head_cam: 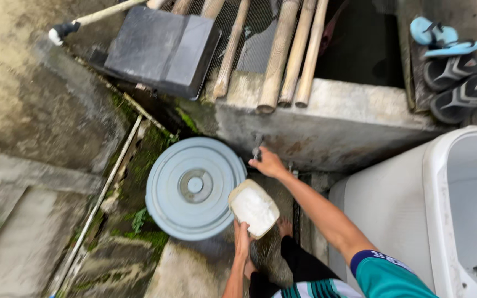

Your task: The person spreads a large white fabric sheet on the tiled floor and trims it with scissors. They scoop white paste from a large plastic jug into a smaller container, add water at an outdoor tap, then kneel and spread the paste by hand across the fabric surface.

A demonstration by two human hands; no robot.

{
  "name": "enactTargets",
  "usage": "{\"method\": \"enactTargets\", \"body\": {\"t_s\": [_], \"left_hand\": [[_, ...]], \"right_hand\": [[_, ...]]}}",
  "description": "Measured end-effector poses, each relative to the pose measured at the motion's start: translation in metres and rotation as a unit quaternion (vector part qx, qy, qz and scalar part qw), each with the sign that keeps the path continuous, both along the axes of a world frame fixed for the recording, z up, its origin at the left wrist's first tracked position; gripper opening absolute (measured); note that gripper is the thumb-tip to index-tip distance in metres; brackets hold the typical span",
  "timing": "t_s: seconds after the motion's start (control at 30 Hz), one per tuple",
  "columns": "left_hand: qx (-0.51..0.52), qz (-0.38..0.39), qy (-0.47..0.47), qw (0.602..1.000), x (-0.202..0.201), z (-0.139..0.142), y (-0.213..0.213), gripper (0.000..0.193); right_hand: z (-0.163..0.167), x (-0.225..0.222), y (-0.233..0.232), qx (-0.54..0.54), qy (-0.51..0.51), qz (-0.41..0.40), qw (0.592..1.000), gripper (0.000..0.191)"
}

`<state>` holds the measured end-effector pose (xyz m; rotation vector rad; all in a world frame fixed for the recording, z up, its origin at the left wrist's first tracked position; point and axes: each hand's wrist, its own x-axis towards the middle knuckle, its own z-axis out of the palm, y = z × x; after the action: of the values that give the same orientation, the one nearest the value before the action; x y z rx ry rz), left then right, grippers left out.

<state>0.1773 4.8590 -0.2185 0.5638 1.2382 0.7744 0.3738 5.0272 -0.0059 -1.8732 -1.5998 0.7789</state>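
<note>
Left hand (242, 236) clasps white tub (253, 208) by its near edge, just beside blue round lid (194, 187). Right hand (267, 163) fingers closed on tap (257, 144) at concrete wall (338, 118).

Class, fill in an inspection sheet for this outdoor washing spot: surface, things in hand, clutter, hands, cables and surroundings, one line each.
Surface: wet concrete ground with moss along a gutter.
Things in hand: white tub, held tilted beside a round grey lid; tap on the concrete wall.
Clutter: bamboo poles leaning over the wall, dark slab, sandals on the ledge.
Hands: left hand holds the tub's lower edge; right hand is at the tap.
Cables: nothing seen; a thin white pipe runs along the gutter.
Surroundings: large white basin at right.
</note>
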Motion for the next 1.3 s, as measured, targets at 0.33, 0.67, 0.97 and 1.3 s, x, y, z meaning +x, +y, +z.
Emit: {"method": "enactTargets", "body": {"t_s": [0.33,0.67,0.97,1.3], "left_hand": [[-0.048,0.008,-0.01,0.999,0.06,-0.059,0.059,0.077],[0.051,-0.041,0.076,0.995,0.072,-0.133,0.085,0.072],[-0.025,-0.026,0.023,0.999,0.076,-0.143,0.09,0.077],[-0.102,-0.031,0.064,0.992,0.116,-0.154,0.124,0.067]], "right_hand": [[-0.03,-0.013,0.047,-0.157,-0.038,-0.025,0.987,0.078],[-0.196,0.021,0.07,-0.053,-0.155,0.018,0.986,0.048],[-0.187,0.05,0.085,-0.06,-0.125,0.139,0.98,0.059],[-0.181,0.056,0.089,-0.098,-0.074,0.127,0.984,0.066]]}}
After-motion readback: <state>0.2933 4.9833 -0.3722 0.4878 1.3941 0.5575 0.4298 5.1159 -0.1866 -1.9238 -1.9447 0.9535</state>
